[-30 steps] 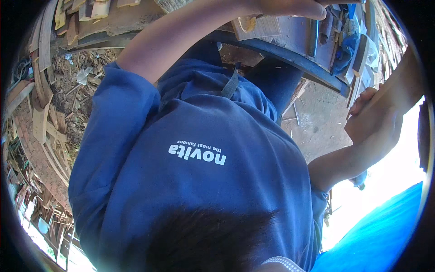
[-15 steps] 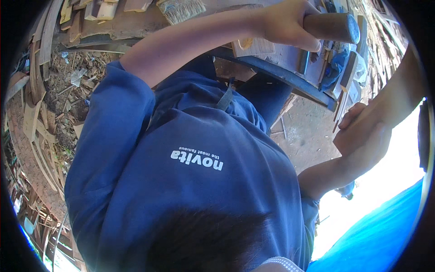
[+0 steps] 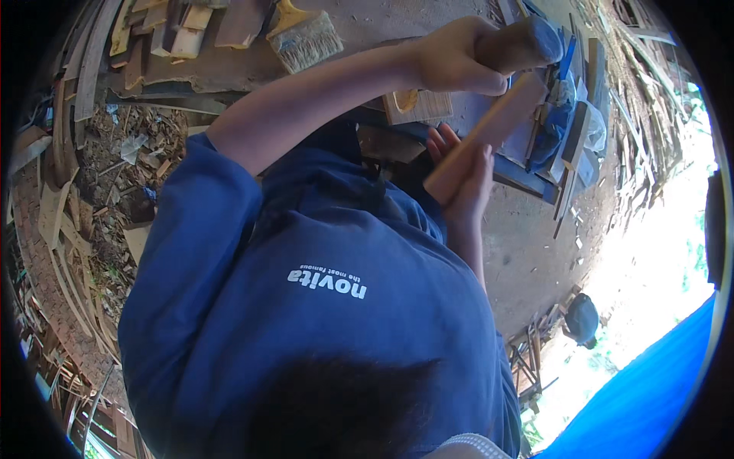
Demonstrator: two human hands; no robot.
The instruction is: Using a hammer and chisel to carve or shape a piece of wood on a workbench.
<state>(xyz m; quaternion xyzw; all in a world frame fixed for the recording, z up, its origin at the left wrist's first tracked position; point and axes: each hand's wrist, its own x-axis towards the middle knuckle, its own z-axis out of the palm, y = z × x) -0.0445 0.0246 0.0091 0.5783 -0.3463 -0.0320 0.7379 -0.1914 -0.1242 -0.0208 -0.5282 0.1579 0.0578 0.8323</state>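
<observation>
My left hand (image 3: 457, 60) grips a dark, rounded wooden cylinder (image 3: 520, 44) above the workbench. Lower and to the right, my right hand (image 3: 471, 188) holds a long brown wooden piece (image 3: 497, 122) at a slant in its palm, the fingertips partly raised and the upper end reaching toward the cylinder. Behind both hands lies a small wooden block with a light, scooped hollow (image 3: 423, 109), partly hidden by my left hand. A wide paintbrush (image 3: 306, 46) lies farther left on the bench.
Stacked slats (image 3: 189, 32) lie on the bench (image 3: 191, 73). A blue cloth or plastic (image 3: 548, 138) and strips sit at its right end. Scrap wood (image 3: 69, 222) covers the ground at left. A dark object (image 3: 581, 317) and blue sheet (image 3: 627, 382) are at lower right.
My right hand has swung the wooden piece from the far right inward, near the bench. My left hand has shifted left and slightly down with the cylinder.
</observation>
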